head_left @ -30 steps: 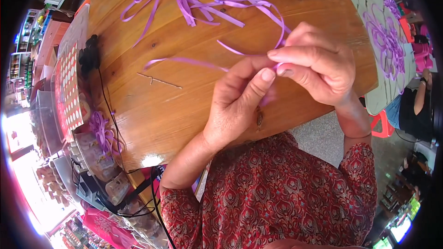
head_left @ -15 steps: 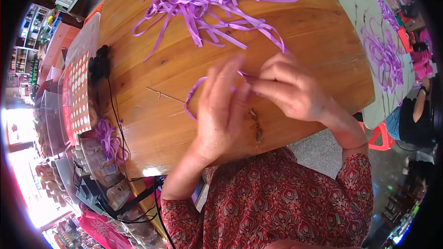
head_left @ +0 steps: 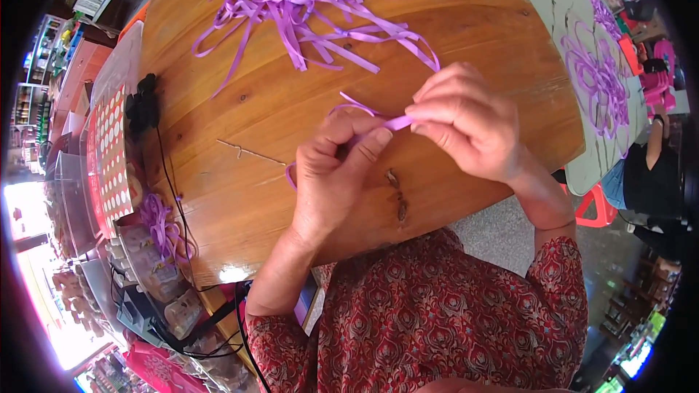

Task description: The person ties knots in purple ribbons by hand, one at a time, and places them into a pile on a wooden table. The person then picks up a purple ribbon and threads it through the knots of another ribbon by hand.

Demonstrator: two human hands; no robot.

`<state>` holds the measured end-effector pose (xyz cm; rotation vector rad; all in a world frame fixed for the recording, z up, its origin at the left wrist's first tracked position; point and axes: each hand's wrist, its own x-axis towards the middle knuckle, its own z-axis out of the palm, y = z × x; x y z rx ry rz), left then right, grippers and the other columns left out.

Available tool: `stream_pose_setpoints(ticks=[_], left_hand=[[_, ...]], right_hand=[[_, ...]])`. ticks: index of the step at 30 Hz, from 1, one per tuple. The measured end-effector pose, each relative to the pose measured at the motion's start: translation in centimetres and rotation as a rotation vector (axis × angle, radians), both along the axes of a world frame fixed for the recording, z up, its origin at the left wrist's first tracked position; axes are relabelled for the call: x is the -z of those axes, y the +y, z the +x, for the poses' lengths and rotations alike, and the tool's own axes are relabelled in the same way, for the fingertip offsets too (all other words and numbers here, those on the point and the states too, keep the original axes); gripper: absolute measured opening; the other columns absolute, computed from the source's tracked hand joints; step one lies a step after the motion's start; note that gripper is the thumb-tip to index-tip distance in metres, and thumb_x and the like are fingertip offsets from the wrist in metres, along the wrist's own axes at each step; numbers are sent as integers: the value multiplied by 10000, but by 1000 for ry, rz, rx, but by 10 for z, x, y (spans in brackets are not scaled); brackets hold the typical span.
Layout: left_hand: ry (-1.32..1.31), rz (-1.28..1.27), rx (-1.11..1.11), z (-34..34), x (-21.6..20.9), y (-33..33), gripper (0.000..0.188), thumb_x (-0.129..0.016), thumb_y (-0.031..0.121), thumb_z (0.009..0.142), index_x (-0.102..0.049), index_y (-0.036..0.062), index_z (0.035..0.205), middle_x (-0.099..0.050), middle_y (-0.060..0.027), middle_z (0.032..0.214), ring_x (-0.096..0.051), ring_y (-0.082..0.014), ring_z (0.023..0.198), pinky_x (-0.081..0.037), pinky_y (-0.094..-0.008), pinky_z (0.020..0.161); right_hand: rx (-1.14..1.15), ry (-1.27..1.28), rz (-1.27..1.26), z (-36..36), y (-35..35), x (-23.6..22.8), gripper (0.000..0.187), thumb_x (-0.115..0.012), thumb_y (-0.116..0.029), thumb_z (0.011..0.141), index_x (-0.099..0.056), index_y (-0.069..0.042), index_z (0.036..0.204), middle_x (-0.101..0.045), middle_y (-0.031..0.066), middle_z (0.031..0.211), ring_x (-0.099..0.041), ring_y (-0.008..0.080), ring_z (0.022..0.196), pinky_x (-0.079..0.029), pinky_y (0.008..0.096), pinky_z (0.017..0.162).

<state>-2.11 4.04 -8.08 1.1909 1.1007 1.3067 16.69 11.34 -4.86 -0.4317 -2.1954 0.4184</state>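
Your left hand [head_left: 336, 175] and right hand [head_left: 466, 127] both pinch one purple ribbon strip [head_left: 397, 123] with closed fingertips above the wooden table [head_left: 510, 51]; the ribbon pile [head_left: 320, 0] lies at twelve o'clock.

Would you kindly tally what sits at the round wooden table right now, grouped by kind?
Hands, left hand and right hand, pinching one purple ribbon strip: 2
Heap of loose purple ribbon strips: 1
Thin metal needle: 1
Black cable: 1
Round wooden table: 1
Total: 7, with the held strip
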Motion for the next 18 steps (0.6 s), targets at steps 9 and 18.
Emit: stream_pose_setpoints(ticks=[9,18], left_hand=[[-72,-120,-115,-9,-6,-1,128,-659,6,812,-683,55,927,-596,13,827,-559,-60,761,-533,-218,654],[-35,-115,-25,-12,-9,-8,144,-686,-10,774,-690,32,912,-544,-1,779,-519,-86,762,-519,-213,670]], right_hand=[[33,218,-547,23,10,8,136,-605,65,810,-629,51,943,-616,134,920,-570,182,860,-461,271,753],[-54,-140,-76,5,7,-1,349,-670,-96,762,-647,-50,1107,-623,106,1126,-569,267,965,-444,368,867]])
